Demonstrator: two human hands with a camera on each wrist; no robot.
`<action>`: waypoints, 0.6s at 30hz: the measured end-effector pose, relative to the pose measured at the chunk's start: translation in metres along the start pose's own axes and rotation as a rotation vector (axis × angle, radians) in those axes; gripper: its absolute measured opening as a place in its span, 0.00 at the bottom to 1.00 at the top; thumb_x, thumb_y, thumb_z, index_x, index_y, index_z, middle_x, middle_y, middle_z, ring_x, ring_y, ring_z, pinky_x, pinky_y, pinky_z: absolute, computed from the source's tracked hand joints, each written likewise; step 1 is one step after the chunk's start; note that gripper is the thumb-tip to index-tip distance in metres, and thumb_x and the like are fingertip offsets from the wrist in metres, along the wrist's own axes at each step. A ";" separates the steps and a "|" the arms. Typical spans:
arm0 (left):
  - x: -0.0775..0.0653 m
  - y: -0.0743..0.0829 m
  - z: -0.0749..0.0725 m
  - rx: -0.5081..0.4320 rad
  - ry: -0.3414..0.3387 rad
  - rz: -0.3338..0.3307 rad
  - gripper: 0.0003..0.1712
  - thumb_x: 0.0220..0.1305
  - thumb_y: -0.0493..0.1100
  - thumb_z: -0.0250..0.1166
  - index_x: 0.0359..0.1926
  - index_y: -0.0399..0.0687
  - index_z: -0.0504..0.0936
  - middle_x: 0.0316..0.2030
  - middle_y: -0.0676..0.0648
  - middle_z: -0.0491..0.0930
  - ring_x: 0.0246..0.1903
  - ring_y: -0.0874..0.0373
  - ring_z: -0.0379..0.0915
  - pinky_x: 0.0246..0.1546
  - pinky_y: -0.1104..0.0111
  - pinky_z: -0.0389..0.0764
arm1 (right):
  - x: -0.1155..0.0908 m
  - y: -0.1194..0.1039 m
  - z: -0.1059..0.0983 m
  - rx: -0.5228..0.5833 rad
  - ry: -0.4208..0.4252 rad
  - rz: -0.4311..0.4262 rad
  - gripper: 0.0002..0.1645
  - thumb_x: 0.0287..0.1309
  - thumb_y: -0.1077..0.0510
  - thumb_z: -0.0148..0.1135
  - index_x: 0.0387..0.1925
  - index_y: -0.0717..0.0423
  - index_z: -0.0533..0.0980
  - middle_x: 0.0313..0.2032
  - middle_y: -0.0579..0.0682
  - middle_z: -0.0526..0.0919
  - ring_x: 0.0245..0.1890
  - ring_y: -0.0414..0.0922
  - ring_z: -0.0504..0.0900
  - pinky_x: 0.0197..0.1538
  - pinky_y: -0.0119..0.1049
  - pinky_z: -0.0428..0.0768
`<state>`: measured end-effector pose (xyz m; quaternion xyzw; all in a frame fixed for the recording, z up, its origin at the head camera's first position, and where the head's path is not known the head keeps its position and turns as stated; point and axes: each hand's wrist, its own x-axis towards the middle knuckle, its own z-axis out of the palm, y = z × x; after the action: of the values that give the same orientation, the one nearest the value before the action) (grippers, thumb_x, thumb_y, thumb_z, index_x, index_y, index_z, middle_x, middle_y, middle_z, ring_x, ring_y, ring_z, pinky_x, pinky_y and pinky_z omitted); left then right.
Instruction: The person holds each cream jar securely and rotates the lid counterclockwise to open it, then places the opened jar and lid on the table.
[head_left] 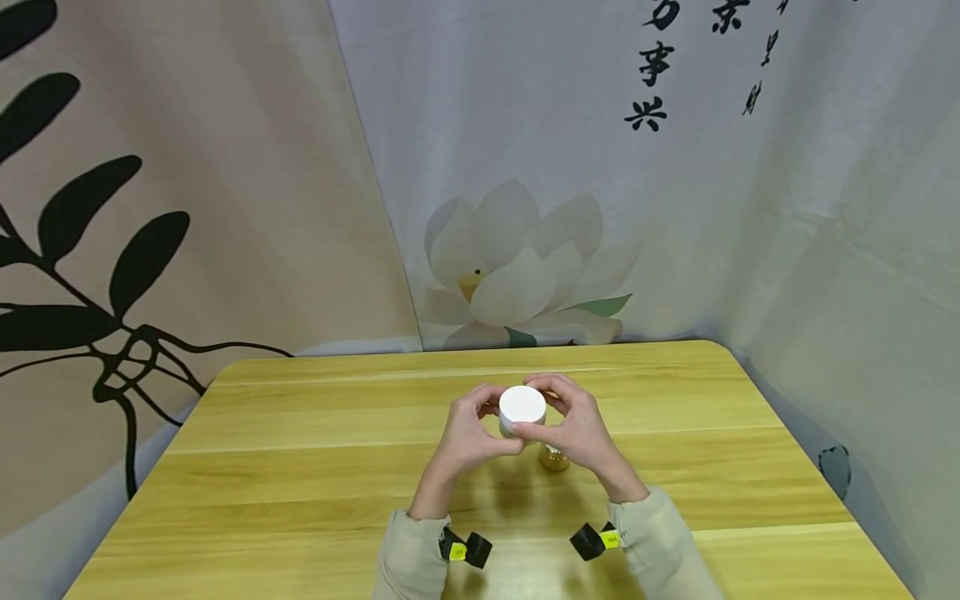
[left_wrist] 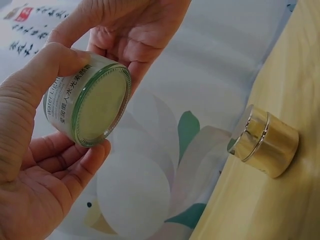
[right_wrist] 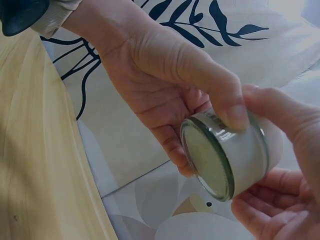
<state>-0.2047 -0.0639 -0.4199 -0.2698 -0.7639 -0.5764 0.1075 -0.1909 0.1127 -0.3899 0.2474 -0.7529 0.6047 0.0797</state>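
Observation:
Both hands hold a small round glass jar (head_left: 522,406) with a white lid, raised over the table. My left hand (head_left: 468,433) grips its left side, thumb and fingers around the wall. From the other side my right hand (head_left: 577,423) grips it too, its thumb across the front. In the left wrist view the jar (left_wrist: 87,100) is tilted, showing a pale green glass base and a printed white label. A shiny gold jar (left_wrist: 267,142) stands on the table, partly hidden behind the right hand in the head view.
The wooden table (head_left: 300,475) spans the space under the hands. Behind it hangs a pale cloth (head_left: 525,125) with a printed flower and black characters. Another cloth panel (head_left: 247,167) with dark printed leaves hangs at the left.

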 end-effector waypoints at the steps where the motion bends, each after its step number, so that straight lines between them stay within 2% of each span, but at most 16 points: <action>1: 0.000 0.005 -0.001 0.004 -0.002 0.001 0.27 0.36 0.30 0.74 0.43 0.32 0.79 0.38 0.42 0.79 0.36 0.56 0.74 0.39 0.66 0.79 | 0.000 -0.005 0.000 0.002 -0.001 0.004 0.23 0.40 0.72 0.71 0.42 0.68 0.75 0.47 0.61 0.75 0.50 0.53 0.73 0.58 0.44 0.72; 3: 0.000 0.016 -0.003 0.009 -0.006 0.002 0.26 0.36 0.29 0.73 0.42 0.29 0.79 0.37 0.40 0.79 0.35 0.56 0.74 0.39 0.65 0.79 | 0.000 -0.011 0.000 -0.002 -0.005 -0.003 0.22 0.41 0.72 0.71 0.41 0.70 0.74 0.47 0.62 0.74 0.49 0.53 0.73 0.57 0.44 0.72; 4: 0.000 0.016 -0.003 0.006 -0.006 0.003 0.26 0.36 0.29 0.73 0.42 0.30 0.79 0.37 0.40 0.79 0.35 0.56 0.74 0.39 0.65 0.79 | 0.000 -0.014 0.001 0.001 -0.008 0.000 0.22 0.41 0.72 0.71 0.41 0.70 0.74 0.46 0.62 0.74 0.49 0.53 0.73 0.57 0.43 0.73; 7: 0.000 0.014 -0.004 0.004 -0.008 0.011 0.25 0.36 0.30 0.73 0.42 0.31 0.79 0.37 0.41 0.79 0.35 0.57 0.74 0.38 0.66 0.79 | 0.000 -0.001 0.001 0.015 -0.008 -0.001 0.23 0.40 0.72 0.71 0.42 0.69 0.75 0.47 0.61 0.74 0.50 0.52 0.73 0.57 0.41 0.73; 10: -0.001 -0.003 -0.002 -0.021 -0.009 0.007 0.26 0.37 0.32 0.73 0.43 0.34 0.80 0.38 0.43 0.79 0.36 0.57 0.74 0.39 0.66 0.79 | 0.001 0.014 0.001 0.034 -0.020 -0.003 0.24 0.40 0.71 0.72 0.43 0.66 0.75 0.48 0.59 0.74 0.50 0.50 0.73 0.56 0.38 0.73; 15: -0.003 -0.002 -0.004 -0.008 -0.031 0.009 0.25 0.37 0.32 0.73 0.43 0.35 0.80 0.37 0.43 0.80 0.35 0.57 0.74 0.38 0.62 0.80 | -0.001 0.020 0.000 0.014 -0.054 -0.042 0.24 0.43 0.66 0.73 0.45 0.63 0.76 0.48 0.56 0.75 0.51 0.48 0.74 0.56 0.33 0.73; 18: -0.002 0.002 -0.006 0.045 -0.031 0.004 0.26 0.36 0.32 0.73 0.43 0.35 0.80 0.36 0.44 0.80 0.34 0.58 0.74 0.37 0.60 0.80 | -0.001 0.019 -0.001 -0.004 -0.064 -0.052 0.25 0.44 0.64 0.72 0.47 0.62 0.77 0.50 0.56 0.75 0.52 0.49 0.74 0.57 0.34 0.72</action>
<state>-0.2029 -0.0694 -0.4171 -0.2780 -0.7775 -0.5547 0.1028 -0.1989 0.1165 -0.4066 0.2859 -0.7495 0.5927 0.0718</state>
